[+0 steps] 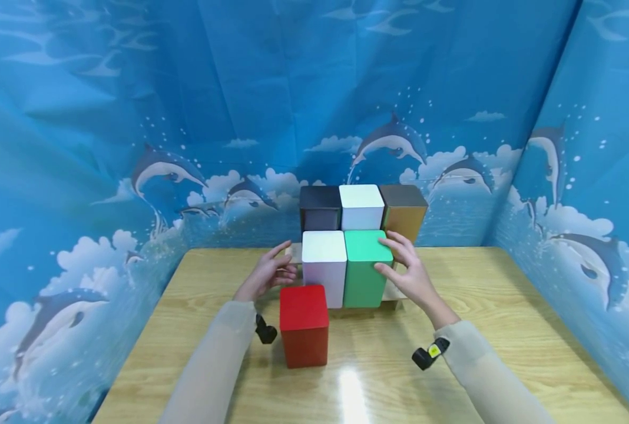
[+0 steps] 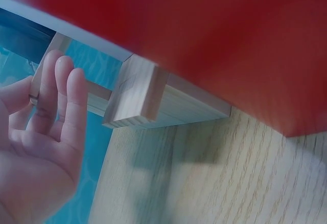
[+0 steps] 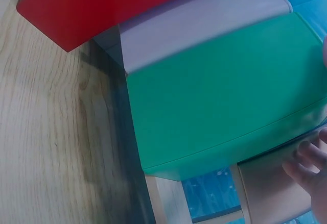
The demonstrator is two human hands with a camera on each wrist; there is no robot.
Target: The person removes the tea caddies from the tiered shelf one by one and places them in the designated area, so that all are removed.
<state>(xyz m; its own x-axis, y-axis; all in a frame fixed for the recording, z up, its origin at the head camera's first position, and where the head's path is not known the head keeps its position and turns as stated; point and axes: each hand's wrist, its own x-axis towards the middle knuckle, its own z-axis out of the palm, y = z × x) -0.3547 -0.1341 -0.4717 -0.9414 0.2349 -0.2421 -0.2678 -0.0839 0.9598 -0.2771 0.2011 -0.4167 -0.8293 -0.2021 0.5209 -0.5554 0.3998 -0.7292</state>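
Observation:
A green box point(image 1: 368, 268) stands upright beside a white box point(image 1: 324, 268), both on a low wooden rack point(image 1: 394, 292). My right hand point(image 1: 411, 277) touches the green box at its right side, its fingers apart. In the right wrist view, other fingers point(image 3: 306, 160) are near the brown box. My left hand point(image 1: 269, 274) is at the rack's left end, fingers loosely extended. The left wrist view shows its thumb and fingers point(image 2: 76, 101) beside a wooden slat; whether they press it is unclear. A red box point(image 1: 304, 327) stands in front of the white box.
Behind the front pair stand a black box point(image 1: 320, 207), another white box point(image 1: 361, 207) and a brown box point(image 1: 403, 212). The wood-grain table point(image 1: 187, 353) meets a blue dolphin-printed curtain point(image 1: 272, 118) at the back and sides.

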